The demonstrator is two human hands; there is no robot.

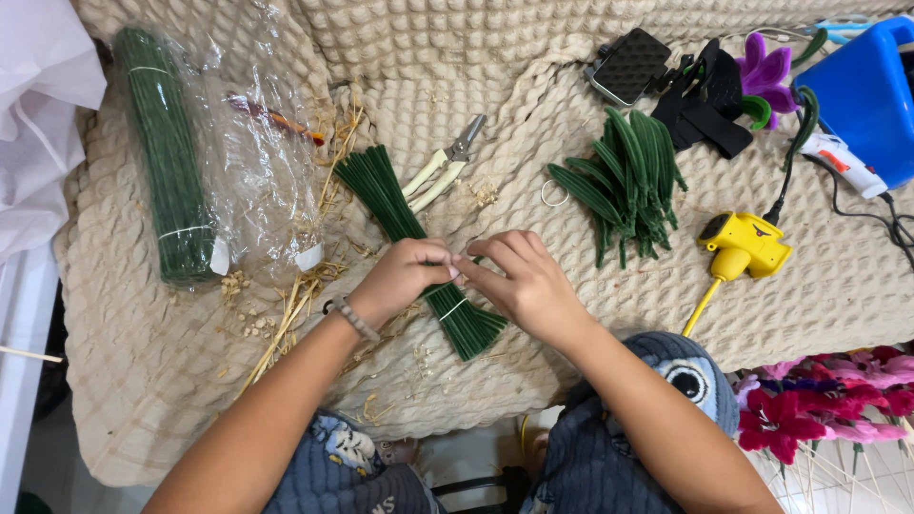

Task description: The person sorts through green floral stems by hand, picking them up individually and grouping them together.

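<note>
Fingers (pixel 457 266) of both hands pinch together over the green pipe-cleaner bundle (pixel 419 247), just below the pliers (pixel 443 171), apparently picking out one stem; separating it cleanly needs a fine grip.

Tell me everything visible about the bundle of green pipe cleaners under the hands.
The bundle of green pipe cleaners is a tight sheaf of thin, fuzzy dark green stems lying diagonally on the beige waffle-textured blanket, fanned end up-left, cut ends lower right. A thin pale band wraps it near the lower end. The left hand and right hand rest over its middle, fingertips meeting. Pliers lie just beside it, straw scattered around.
</note>
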